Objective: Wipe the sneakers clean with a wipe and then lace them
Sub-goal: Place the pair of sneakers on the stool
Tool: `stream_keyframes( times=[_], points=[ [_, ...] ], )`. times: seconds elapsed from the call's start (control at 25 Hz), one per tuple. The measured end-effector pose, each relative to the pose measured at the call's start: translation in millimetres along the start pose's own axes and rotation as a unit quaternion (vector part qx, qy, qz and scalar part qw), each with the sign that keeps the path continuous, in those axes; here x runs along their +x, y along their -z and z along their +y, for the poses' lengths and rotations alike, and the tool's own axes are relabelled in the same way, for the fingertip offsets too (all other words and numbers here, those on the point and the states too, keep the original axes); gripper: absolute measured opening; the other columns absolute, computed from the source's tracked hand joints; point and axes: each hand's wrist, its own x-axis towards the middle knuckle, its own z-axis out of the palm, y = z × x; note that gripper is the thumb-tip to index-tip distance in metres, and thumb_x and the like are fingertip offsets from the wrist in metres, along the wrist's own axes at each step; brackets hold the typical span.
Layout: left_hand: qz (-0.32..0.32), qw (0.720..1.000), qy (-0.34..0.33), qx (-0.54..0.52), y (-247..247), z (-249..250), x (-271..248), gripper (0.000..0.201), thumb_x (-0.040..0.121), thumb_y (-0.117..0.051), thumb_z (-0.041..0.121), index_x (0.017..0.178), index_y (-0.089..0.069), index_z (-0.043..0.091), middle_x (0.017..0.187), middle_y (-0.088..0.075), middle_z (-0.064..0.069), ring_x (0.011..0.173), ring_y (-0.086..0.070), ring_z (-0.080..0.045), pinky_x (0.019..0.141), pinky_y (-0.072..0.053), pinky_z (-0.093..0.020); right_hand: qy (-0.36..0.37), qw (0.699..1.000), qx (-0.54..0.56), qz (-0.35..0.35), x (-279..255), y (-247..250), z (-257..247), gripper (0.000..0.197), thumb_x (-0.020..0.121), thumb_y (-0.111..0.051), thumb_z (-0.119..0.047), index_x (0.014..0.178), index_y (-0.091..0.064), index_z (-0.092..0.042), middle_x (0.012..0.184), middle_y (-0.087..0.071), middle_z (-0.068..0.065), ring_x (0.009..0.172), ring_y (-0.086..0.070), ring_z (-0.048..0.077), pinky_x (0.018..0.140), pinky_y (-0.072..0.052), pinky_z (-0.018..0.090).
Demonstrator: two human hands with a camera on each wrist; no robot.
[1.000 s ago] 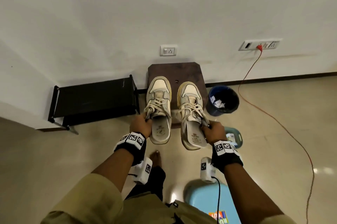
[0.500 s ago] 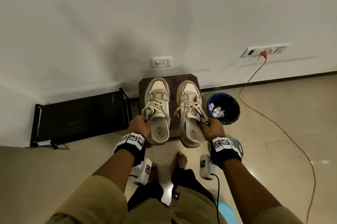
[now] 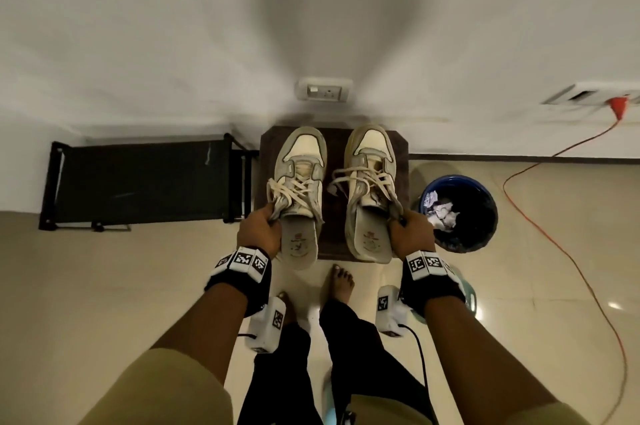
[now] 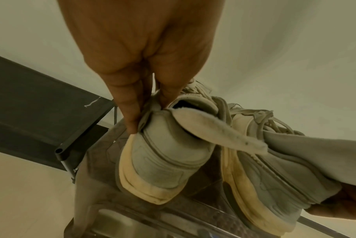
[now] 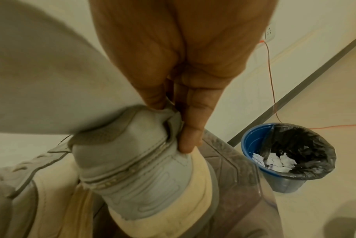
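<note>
Head view. The left hand (image 3: 258,234) pinches the heel collar of the left sneaker (image 3: 300,189), and the right hand (image 3: 412,234) pinches the collar of the right sneaker (image 3: 370,189). Both shoes hang toe-far over the dark stool (image 3: 401,161) against the wall. Compared with a second ago the pair sits higher and nearer the wall in the picture, and the person's legs are now straighter below; the carrying grip is unchanged. Laces (image 3: 294,187) are threaded on both shoes, and crumpled wipes lie in the blue bin (image 3: 459,213) to the right, so the task appears near its end, with setting-down likely remaining.

Left wrist view. Thumb and fingers (image 4: 130,116) are closed on the rear collar of the left sneaker (image 4: 167,161), whose heel hangs just above the stool (image 4: 99,161); contact cannot be told.

Right wrist view. The fingers (image 5: 190,128) clamp the right sneaker (image 5: 144,177) at its collar, the bin (image 5: 252,141) standing near on the right.
</note>
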Motion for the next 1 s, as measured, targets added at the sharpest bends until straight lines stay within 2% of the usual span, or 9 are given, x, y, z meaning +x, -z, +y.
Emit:
stream_keyframes(
  times=[0.24, 0.6, 0.72, 0.84, 1.0],
  points=[
    [0.006, 1.000, 0.009, -0.005, -20.9, -3.5, 27.9, 0.042, 0.092, -0.053, 0.019, 0.134, -0.055, 0.022, 0.118, -0.066, -0.019, 0.107, -0.060, -0.041, 0.091, -0.051, -0.044, 0.005, 1.000, 0.011, -0.012, 20.2, -21.4, 5.5, 0.025, 0.089, -0.053, -0.018, 0.107, -0.068, -0.010, 0.094, -0.068, 0.022, 0.089, -0.061, 0.040, 0.069, -0.039, 0.031],
    [0.017, 1.000, 0.024, 0.000, -37.1, -8.4, 47.3, 0.040, 0.094, -0.050, 0.025, 0.134, -0.054, 0.028, 0.119, -0.065, -0.016, 0.106, -0.060, -0.040, 0.091, -0.051, -0.046, -0.004, 1.000, 0.004, -0.015, 27.4, -34.9, 10.9, 0.030, 0.091, -0.052, -0.018, 0.118, -0.065, -0.012, 0.099, -0.068, 0.018, 0.092, -0.062, 0.037, 0.071, -0.035, 0.027],
    [0.013, 1.000, 0.021, -0.015, -38.4, -7.1, 45.3, 0.041, 0.094, -0.051, 0.025, 0.134, -0.053, 0.028, 0.119, -0.065, -0.015, 0.106, -0.060, -0.039, 0.092, -0.051, -0.047, 0.000, 1.000, 0.017, -0.011, 23.1, -36.1, 6.8, 0.031, 0.092, -0.052, -0.018, 0.121, -0.063, -0.012, 0.104, -0.069, 0.018, 0.096, -0.061, 0.038, 0.072, -0.037, 0.028],
    [0.006, 0.999, 0.021, -0.024, -38.2, -5.3, 42.7, 0.041, 0.094, -0.051, 0.023, 0.134, -0.053, 0.028, 0.120, -0.065, -0.013, 0.108, -0.059, -0.038, 0.092, -0.050, -0.049, -0.012, 1.000, 0.011, -0.015, 21.2, -36.7, 3.8, 0.032, 0.093, -0.053, -0.023, 0.122, -0.061, -0.014, 0.107, -0.068, 0.018, 0.099, -0.060, 0.039, 0.077, -0.044, 0.033],
    [-0.010, 0.999, 0.034, -0.019, -33.0, -2.7, 35.1, 0.036, 0.091, -0.050, 0.018, 0.126, -0.057, 0.021, 0.114, -0.066, -0.012, 0.103, -0.061, -0.037, 0.089, -0.052, -0.048, -0.020, 0.999, 0.013, -0.031, 19.7, -34.5, 3.5, 0.032, 0.093, -0.053, -0.026, 0.122, -0.060, -0.014, 0.108, -0.067, 0.016, 0.100, -0.060, 0.039, 0.078, -0.044, 0.035]
  ],
)
